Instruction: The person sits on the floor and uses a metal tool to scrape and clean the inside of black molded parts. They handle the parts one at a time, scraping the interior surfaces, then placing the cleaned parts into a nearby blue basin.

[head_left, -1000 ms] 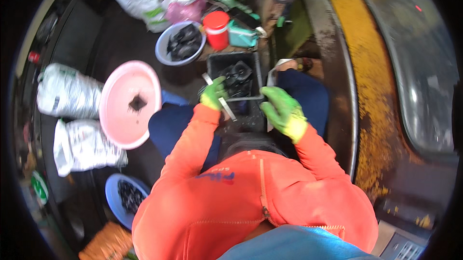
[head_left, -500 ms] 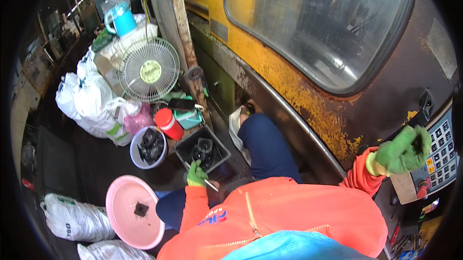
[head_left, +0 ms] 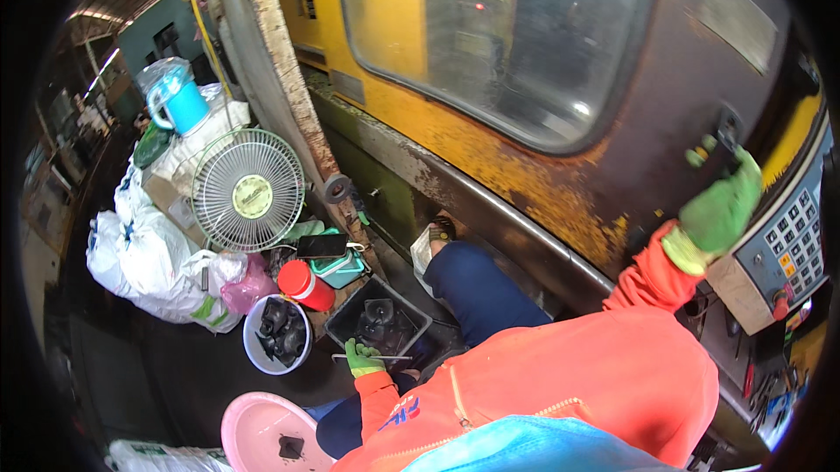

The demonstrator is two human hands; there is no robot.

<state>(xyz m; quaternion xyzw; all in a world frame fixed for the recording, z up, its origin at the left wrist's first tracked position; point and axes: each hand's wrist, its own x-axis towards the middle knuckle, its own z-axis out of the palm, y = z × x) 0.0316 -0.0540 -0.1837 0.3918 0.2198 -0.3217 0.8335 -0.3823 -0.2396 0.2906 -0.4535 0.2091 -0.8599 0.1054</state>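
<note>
My right hand (head_left: 722,205), in a green glove, is closed round the dark door handle (head_left: 727,127) of a large machine, its fingertips showing past the handle. The machine door (head_left: 560,183) is worn yellow and brown with a wide window. In my green-gloved left hand (head_left: 363,358) is a thin metal rod (head_left: 392,357), held level over the near edge of a dark grey bin (head_left: 420,329). Black moulded-looking parts (head_left: 378,321) lie in that bin. Beside it a white bucket (head_left: 254,358) holds more black pieces.
A pink basin (head_left: 249,411) with one dark piece stands near my left leg. Behind the bins are a red-lidded jug (head_left: 306,285), a phone (head_left: 322,246), a fan (head_left: 249,196) and white bags (head_left: 153,258). A control panel (head_left: 787,240) and loose tools (head_left: 774,393) are at right.
My right hand has gone from raised in the air to gripping the door handle. The rod in my left hand has swung to nearly level. My view has turned rightward.
</note>
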